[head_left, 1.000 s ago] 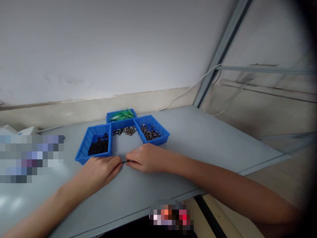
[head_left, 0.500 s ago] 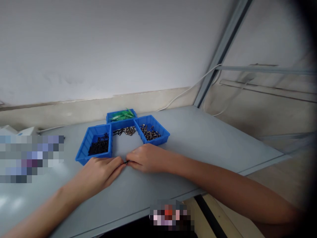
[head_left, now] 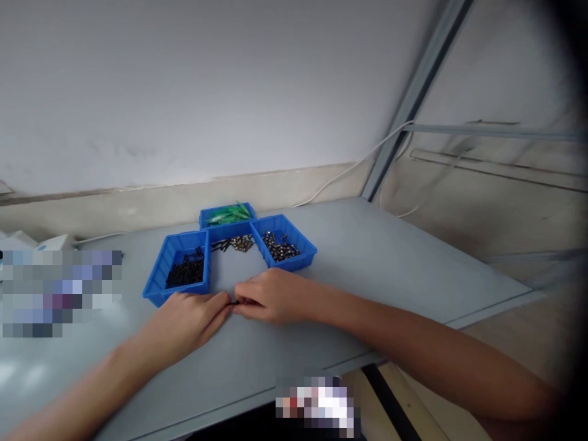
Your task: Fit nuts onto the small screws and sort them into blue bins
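Black piece sits in from the near edge of the desk, held in narrow pinches by the left hand and right hand, probably best aligned straight, with both grips close and steady.

One head view: I am wearing the camera, and it is looking from above the near edge of the grey table, facing forward and down. It is sitting close to my left hand and right hand over the table, and taking in the wall behind the table.
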### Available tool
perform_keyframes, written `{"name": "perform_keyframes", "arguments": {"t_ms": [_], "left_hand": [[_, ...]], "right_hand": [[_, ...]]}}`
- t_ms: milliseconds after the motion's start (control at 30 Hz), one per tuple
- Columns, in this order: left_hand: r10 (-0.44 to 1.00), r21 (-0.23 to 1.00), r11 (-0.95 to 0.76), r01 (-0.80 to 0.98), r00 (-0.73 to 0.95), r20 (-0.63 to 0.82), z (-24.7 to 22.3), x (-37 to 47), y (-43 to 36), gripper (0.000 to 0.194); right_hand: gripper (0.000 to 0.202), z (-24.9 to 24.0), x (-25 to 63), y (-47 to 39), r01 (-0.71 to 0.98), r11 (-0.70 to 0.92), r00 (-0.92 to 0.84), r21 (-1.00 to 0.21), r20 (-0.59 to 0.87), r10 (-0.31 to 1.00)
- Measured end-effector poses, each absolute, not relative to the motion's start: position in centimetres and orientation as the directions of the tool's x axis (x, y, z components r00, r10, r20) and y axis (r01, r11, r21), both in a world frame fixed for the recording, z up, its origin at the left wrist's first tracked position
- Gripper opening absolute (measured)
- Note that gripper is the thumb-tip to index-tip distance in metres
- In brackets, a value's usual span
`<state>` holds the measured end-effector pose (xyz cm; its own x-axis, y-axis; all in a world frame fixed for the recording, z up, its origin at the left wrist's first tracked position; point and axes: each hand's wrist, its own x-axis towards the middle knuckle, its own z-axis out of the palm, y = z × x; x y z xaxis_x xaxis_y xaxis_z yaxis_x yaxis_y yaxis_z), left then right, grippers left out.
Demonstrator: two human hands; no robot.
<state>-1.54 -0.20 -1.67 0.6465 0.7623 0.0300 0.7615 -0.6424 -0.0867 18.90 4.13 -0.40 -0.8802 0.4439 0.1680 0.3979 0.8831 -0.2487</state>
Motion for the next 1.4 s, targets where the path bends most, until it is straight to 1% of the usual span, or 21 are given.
{"name": "perform_keyframes", "arguments": {"t_ms": [100, 200, 333, 500, 667, 767, 933, 1100, 1267, 1400], "left_hand": [[0.766, -0.103, -0.638, 0.763, 0.643, 0.016, -1.6, -1.5, -0.3, 0.032], [0.776, -0.099, -0.626, 0.774, 0.631, 0.026, -1.6, -1.5, -0.2, 0.031], [0.778, -0.066, -0.623, 0.780, 0.626, 0.061, -1.7, -1.6, -0.2, 0.027], [0.739, -0.013, -0.662, 0.749, 0.656, 0.153, -1.8, -1.5, -0.3, 0.025], [0.718, 0.052, -0.689, 0.723, 0.671, 0.185, -1.8, -1.5, -0.3, 0.022], [0.713, 0.050, -0.692, 0.720, 0.670, 0.206, -1.8, -1.6, -0.3, 0.023], [0.679, 0.000, -0.710, 0.704, 0.685, 0.265, -1.8, -1.7, -0.2, 0.025], [0.635, -0.052, -0.737, 0.674, 0.717, 0.287, -1.6, -1.7, -0.1, 0.027], [0.635, -0.035, -0.749, 0.661, 0.733, 0.244, -1.4, -1.6, -0.2, 0.027], [0.675, 0.026, -0.721, 0.693, 0.693, 0.253, -1.4, -1.6, -0.3, 0.019]], "right_hand": [[0.021, -0.3, 19.0, 4.0, 0.385, 0.874, -0.881, -0.295, 0.165, 0.444], [0.014, -0.3, 19.0, 4.1, 0.394, 0.863, -0.876, -0.316, 0.154, 0.457], [0.010, -0.5, 19.0, 4.2, 0.409, 0.861, -0.870, -0.302, 0.156, 0.467], [0.012, -1.1, 18.9, 4.6, 0.387, 0.882, -0.882, -0.270, 0.171, 0.439], [0.014, -1.2, 18.7, 4.6, 0.380, 0.880, -0.890, -0.287, 0.146, 0.432], [0.015, -1.1, 18.6, 4.6, 0.373, 0.870, -0.891, -0.323, 0.138, 0.433], [0.011, -1.0, 18.5, 4.9, 0.348, 0.817, -0.891, -0.460, 0.111, 0.441], [0.014, -1.3, 18.5, 5.3, 0.310, 0.766, -0.891, -0.563, 0.109, 0.440], [0.016, -1.2, 18.4, 5.3, 0.299, 0.764, -0.900, -0.572, 0.097, 0.425], [0.012, -1.2, 18.4, 5.1, 0.325, 0.758, -0.890, -0.566, 0.087, 0.447]]}}
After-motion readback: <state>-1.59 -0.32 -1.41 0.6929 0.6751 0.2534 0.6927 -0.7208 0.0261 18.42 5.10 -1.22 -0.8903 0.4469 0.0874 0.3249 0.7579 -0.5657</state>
